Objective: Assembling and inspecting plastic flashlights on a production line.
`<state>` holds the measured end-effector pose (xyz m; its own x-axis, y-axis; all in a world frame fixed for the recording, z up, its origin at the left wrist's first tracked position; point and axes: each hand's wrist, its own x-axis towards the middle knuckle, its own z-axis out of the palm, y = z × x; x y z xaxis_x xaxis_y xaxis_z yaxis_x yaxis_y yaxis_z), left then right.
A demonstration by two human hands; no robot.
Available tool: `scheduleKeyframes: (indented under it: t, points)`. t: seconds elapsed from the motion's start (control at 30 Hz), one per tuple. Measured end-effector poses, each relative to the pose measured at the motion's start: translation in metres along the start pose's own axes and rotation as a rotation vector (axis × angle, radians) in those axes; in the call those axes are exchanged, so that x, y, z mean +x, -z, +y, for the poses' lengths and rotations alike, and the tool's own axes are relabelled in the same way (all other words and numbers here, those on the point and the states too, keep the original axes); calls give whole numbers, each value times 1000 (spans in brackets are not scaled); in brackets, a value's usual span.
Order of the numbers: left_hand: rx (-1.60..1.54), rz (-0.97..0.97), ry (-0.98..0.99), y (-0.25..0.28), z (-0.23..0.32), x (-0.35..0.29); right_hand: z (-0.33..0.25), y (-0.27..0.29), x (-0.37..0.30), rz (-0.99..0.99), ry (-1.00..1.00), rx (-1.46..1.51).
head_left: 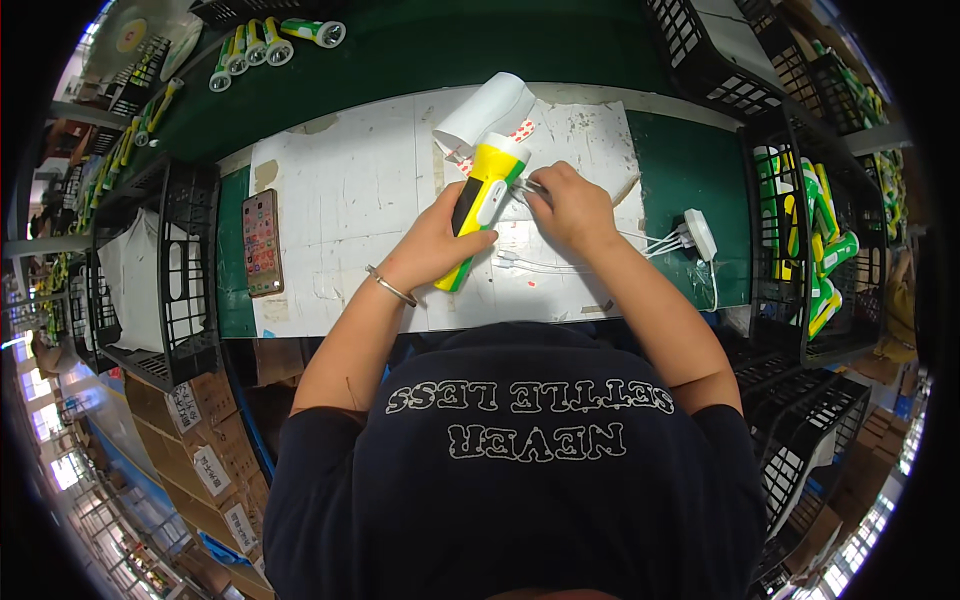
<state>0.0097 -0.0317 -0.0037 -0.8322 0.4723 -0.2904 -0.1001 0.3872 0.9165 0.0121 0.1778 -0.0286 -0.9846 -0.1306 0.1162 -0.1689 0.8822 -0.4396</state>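
Gripping a yellow flashlight (478, 205) near the surface's (340, 190) far edge, the left hand (440, 245) wraps closed around its body, while the right hand (572, 205) pinches a white cable (640, 242) at its side.

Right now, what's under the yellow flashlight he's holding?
Under the flashlight lies a white paper sheet covering the green table, with thin white cables beside it. The left hand hides the sheet directly beneath.
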Motion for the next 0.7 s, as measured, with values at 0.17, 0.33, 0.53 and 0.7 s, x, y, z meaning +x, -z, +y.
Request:
scheduleKeyframes:
  t: [0.17,0.33,0.53,0.7]
  points:
    - [-107,64,27,0,-1,7,0,-4,4,-10,65,-18]
    - [-104,107,3,-3,-7,12,6,6,7,-6,1,226]
    - [-114,99,-102,-18,-4,24,-1,43,-5,-35,-113,568]
    - [-152,52,-108,-28,3,30,-7,52,-15,10,10,476]
